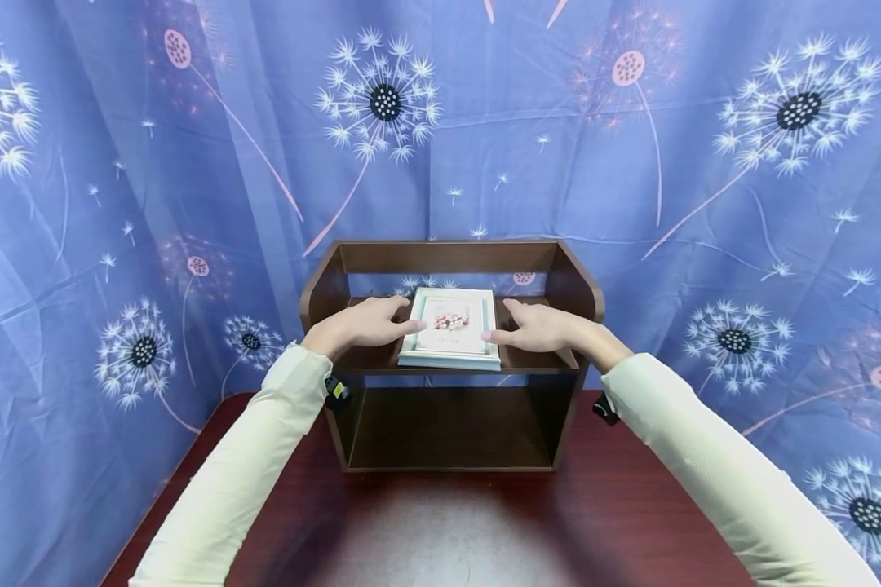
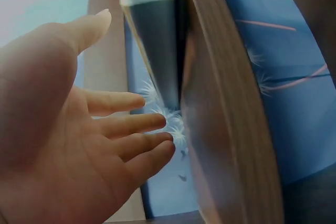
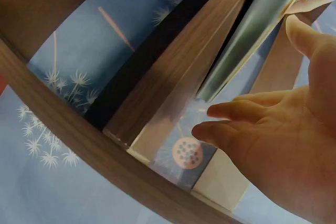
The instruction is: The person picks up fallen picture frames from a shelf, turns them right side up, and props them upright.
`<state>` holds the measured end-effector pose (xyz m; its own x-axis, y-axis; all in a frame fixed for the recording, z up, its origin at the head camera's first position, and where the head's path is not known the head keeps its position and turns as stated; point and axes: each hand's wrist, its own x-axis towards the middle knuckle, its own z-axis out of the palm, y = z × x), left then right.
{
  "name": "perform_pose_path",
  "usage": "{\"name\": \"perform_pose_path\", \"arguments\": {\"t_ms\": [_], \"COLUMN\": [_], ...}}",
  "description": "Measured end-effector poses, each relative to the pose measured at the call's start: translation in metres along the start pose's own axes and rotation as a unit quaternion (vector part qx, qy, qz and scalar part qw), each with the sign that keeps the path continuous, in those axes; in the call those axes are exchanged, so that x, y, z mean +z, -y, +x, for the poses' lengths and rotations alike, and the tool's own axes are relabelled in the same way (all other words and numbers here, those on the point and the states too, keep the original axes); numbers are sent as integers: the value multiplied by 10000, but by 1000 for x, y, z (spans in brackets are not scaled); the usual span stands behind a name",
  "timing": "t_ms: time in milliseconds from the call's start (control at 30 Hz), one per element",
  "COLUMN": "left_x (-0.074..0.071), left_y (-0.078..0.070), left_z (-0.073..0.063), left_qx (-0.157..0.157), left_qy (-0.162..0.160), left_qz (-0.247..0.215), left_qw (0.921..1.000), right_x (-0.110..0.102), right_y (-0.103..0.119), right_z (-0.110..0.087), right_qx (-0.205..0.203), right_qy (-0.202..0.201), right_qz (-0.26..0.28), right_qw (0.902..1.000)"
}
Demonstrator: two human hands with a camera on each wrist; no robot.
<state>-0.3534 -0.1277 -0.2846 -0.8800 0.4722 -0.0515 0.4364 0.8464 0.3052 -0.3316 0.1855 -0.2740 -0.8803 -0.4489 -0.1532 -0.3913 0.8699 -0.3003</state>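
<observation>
A thick, pale rectangular thing like a book (image 1: 451, 322), with pink flowers on its white top and a mint border, lies flat on the upper shelf of a dark brown rack (image 1: 448, 258). Whether it is a book or a box I cannot tell. My left hand (image 1: 373, 322) hovers at its left side, fingers fairly straight and thumb out over its edge. On the other side, my right hand (image 1: 546, 326) is held likewise. Both wrist views show a gap between the left palm (image 2: 68, 145), the right palm (image 3: 283, 135) and its pale side (image 2: 152, 35).
The rack's lower compartment (image 1: 451, 428) lies below the shelf. It stands on a dark red table (image 1: 624, 505) with a bright reflection in front. Blue curtains with dandelion prints (image 1: 484, 122) hang behind and at both sides.
</observation>
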Motion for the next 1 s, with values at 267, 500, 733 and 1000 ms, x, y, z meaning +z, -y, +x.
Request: {"name": "perform_pose_path", "arguments": {"t_ms": [267, 500, 733, 1000], "left_x": [8, 15, 21, 20], "left_y": [7, 6, 6, 5], "left_z": [14, 15, 21, 15], "left_qx": [-118, -58, 56, 17], "left_qy": [-194, -330, -609, -953], "left_qz": [195, 63, -205, -673], "left_qw": [9996, 9994, 9979, 9932], "right_x": [2, 7, 14, 14], "right_y": [-7, -8, -8, -4], "right_z": [24, 30, 33, 32], "right_qx": [-128, -169, -218, -16], "right_qy": [-170, -171, -520, -941], "right_qz": [-378, -343, 373, 1412], "right_qw": [9991, 9991, 9977, 9855]}}
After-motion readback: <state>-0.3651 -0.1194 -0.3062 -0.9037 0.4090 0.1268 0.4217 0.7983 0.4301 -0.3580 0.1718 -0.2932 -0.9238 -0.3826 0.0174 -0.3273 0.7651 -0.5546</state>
